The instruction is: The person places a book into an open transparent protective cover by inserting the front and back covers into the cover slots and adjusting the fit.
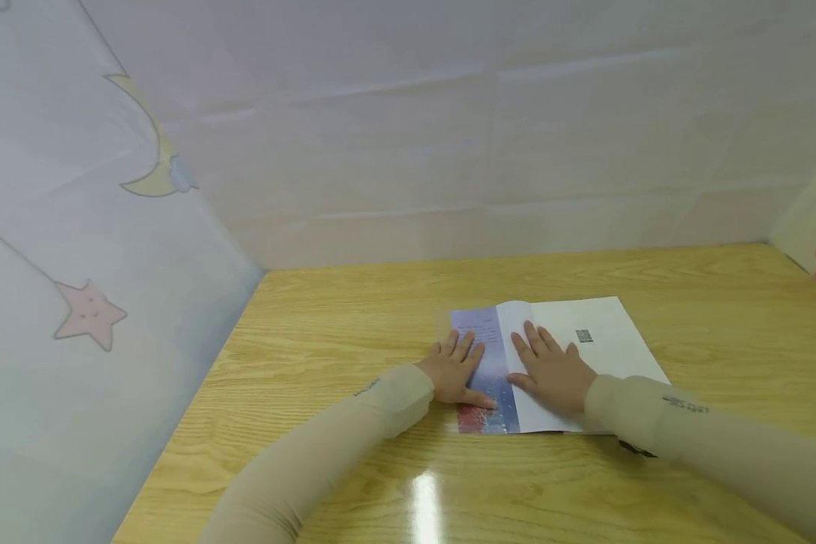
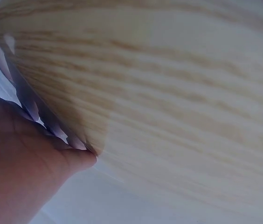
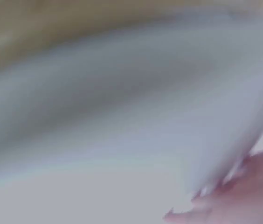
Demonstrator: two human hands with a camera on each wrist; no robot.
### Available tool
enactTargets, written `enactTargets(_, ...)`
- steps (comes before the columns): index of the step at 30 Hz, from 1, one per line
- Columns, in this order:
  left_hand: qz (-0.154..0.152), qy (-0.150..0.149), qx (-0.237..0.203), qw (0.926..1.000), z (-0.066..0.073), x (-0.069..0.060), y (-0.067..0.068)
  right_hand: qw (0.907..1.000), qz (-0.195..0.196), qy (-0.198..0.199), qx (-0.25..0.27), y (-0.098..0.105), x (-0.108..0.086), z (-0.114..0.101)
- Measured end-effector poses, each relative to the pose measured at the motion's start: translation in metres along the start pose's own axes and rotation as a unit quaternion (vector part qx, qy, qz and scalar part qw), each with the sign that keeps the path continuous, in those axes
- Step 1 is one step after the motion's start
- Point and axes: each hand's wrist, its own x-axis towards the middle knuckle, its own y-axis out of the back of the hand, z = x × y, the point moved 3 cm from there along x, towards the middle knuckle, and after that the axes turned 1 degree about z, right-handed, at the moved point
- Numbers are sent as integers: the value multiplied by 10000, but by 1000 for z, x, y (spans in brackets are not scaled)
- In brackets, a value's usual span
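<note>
Booklet point(image 1: 622, 347) open on bench point(image 1: 313, 340); left hand point(image 1: 452, 375), right hand point(image 1: 556, 375) spread on it; white page point(image 1: 517, 319) bulges, seemingly not yet flattened.

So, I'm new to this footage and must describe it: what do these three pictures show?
No machine here, just a person's bare hands. The wide picture comes from a camera on the head; the close ones come from cameras on the left and right wrists, the right one blurred. On the wooden table lies an open booklet. The left hand rests, fingers spread, on its purple part; the right hand rests on the white part. Neither hand grips anything.
</note>
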Motion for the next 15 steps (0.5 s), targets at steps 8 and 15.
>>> enactTargets(8,19,6,-26,10000,-2,8,-6,9891,-936,901,687,24,-10,36)
enactTargets(15,119,-12,30,9999,-4,7,-7,9843,-901,1339,711,26,-14,47)
